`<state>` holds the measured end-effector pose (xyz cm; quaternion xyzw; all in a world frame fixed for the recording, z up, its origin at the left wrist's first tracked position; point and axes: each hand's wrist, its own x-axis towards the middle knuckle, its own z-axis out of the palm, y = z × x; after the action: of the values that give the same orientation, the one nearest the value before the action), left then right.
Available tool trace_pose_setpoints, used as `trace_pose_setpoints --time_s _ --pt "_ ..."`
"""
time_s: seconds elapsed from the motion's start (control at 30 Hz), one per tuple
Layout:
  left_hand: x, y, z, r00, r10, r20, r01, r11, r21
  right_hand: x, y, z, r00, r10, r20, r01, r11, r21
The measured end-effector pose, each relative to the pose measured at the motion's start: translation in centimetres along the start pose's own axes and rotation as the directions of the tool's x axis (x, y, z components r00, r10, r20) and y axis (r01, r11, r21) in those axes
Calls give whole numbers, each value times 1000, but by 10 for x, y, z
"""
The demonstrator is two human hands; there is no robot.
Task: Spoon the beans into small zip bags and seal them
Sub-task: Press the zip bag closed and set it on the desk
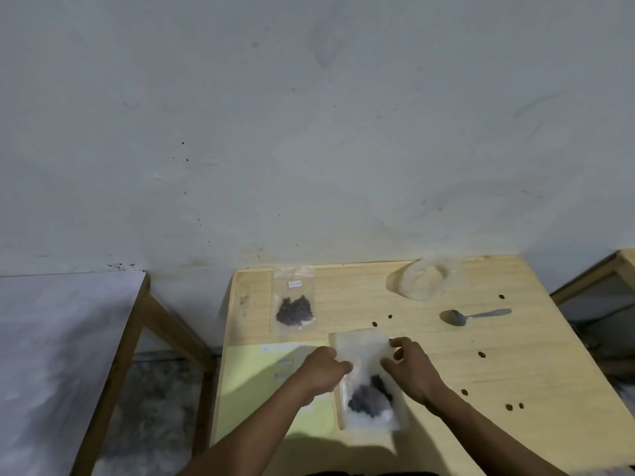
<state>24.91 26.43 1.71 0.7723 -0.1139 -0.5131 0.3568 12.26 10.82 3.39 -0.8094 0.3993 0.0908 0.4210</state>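
We are pinching the bag (364,352) with beans (369,396) between our left hand (324,367) and right hand (410,367), both gripping its upper part above the table (446,365).

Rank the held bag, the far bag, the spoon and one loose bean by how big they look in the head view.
1. Held bag, though it is nearest the camera.
2. Far bag.
3. Spoon.
4. Loose bean.

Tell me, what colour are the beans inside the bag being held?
Dark, nearly black, beans showing through the clear bag, seen in the head view.
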Motion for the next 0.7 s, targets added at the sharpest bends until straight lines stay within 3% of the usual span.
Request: trace_pose_setpoints --time_s 0.13,0.27,0.4,0.57,0.63,0.7 --pt "-13 1 -6 991 69 -117 -79 993 -86 -3 -14 -6 997 71 32 -77 904 420" --pt "-24 0 -23 952 133 -275 -208 941 -265 -3 -36 -5 993 4 119 -72 816 574" --pt "-38 -4 -46 908 143 -394 -303 873 -381 3 -70 6 981 -104 162 -16 793 609" --pt "-64 -19 -81 790 176 -587 -431 840 -330 7 -106 35 951 -225 210 57 799 599" --pt "-75 -29 -96 750 146 -645 -454 822 -343 8 -107 50 944 -252 213 110 848 518" --pt "-86 -43 -109 735 75 -674 -438 812 -387 10 -101 69 913 -331 238 250 915 316"
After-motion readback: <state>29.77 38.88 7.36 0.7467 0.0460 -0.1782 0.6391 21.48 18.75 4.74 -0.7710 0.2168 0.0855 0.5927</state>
